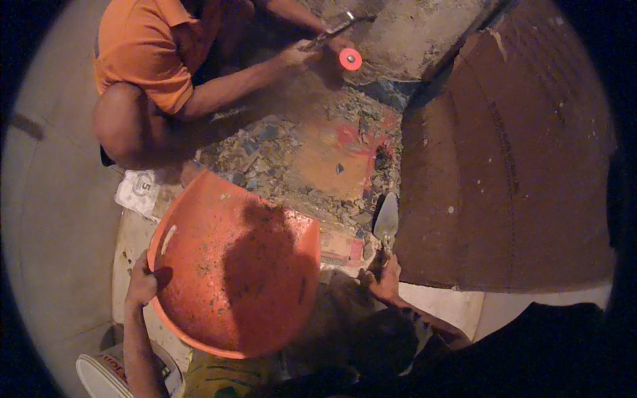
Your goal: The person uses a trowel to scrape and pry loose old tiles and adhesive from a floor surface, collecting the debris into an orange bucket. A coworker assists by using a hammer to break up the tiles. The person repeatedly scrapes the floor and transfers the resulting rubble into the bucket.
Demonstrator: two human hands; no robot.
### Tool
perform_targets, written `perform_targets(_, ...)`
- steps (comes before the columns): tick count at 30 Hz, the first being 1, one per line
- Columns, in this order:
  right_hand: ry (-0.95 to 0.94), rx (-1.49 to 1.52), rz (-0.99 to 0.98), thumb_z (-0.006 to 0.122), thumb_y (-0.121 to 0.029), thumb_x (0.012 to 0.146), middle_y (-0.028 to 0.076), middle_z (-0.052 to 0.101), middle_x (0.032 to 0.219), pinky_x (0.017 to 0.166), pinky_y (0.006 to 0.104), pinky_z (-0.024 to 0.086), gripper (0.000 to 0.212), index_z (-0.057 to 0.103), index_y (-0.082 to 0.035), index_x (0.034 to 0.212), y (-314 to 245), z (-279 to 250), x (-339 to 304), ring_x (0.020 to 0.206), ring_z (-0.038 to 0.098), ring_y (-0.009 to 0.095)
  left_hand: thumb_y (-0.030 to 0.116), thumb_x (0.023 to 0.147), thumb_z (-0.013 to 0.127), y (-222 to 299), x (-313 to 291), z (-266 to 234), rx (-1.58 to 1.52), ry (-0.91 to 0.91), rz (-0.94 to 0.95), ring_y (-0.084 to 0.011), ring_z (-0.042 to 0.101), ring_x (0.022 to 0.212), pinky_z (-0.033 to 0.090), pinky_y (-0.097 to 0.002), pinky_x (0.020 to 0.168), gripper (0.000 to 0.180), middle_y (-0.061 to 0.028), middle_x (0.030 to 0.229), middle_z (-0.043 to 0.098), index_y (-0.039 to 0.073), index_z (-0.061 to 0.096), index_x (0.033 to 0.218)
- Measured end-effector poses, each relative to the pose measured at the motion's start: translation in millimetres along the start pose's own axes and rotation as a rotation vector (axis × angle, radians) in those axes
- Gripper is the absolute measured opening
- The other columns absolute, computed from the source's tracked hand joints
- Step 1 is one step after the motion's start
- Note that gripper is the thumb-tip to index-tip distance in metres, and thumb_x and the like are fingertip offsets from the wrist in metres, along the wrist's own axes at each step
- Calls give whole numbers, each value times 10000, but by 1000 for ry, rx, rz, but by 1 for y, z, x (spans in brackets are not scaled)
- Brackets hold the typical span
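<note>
Loosely, rubble [264,131] litters floor sheeting [322,166] beside 1 tub [206,229].

A co-worker [149,63] in an orange collared shirt squats at the far left part of the pale sheet [129,245], one knee bent up, holding a metal tool [340,25] with both hands. A bright red-pink disc [350,52] with a shiny centre shows just beside those hands. Near that knee, at the sheet's far left corner, sits a crumpled white bag [136,189] with dark print. A white bucket [89,377] stands past the near left corner. Grey floor [53,205] runs along the left edge, marked by a dark streak [25,127]. A large brown panel [531,166], speckled with pale spots, covers the right side.
</note>
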State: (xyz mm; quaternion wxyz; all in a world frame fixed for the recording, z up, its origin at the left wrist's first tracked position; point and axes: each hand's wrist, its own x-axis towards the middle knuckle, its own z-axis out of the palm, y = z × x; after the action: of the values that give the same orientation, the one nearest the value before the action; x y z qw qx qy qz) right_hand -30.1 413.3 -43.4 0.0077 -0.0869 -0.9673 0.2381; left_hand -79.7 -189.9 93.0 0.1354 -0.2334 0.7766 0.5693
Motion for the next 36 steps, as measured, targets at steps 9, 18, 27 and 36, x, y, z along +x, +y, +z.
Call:
perform_targets(9, 95, 232, 370, 621, -27, 861, 112, 651, 1095, 870, 357, 505, 456, 483, 4, 1295, 30, 21, 34, 991, 638, 211, -50, 792, 717, -44, -23, -8, -29, 13, -25, -158, 658, 768, 559, -301, 653, 556, -56, 995, 692, 28, 547, 1316)
perform_targets(18, -236, 587, -225, 640, -163, 935, 161, 674, 1119, 953, 377, 493, 387, 569, -37, 1294, -71, 4, 64, 1093, 636, 282, -67, 774, 682, -39, -69, -50, 42, 108, -77, -159, 644, 711, 542, -294, 638, 500, -48, 916, 687, 10, 590, 1259)
perform_targets(27, -843, 473, -605, 659, -253, 975, 19, 648, 829, 644, 354, 520, 241, 643, -77, 1139, -150, 34, 126, 714, 629, 177, -80, 729, 525, -18, -111, -114, 42, 319, 9, -209, 654, 1011, 547, -345, 879, 656, -101, 1178, 655, -12, 499, 1381)
perform_targets(36, -968, 303, -158, 647, -388, 956, 27, 641, 745, 434, 300, 479, 280, 672, -129, 1059, -156, 9, 225, 512, 573, 111, -44, 800, 436, -49, -119, -144, 149, 304, 56, -247, 614, 1151, 493, -372, 997, 673, -151, 1328, 601, -30, 414, 1473)
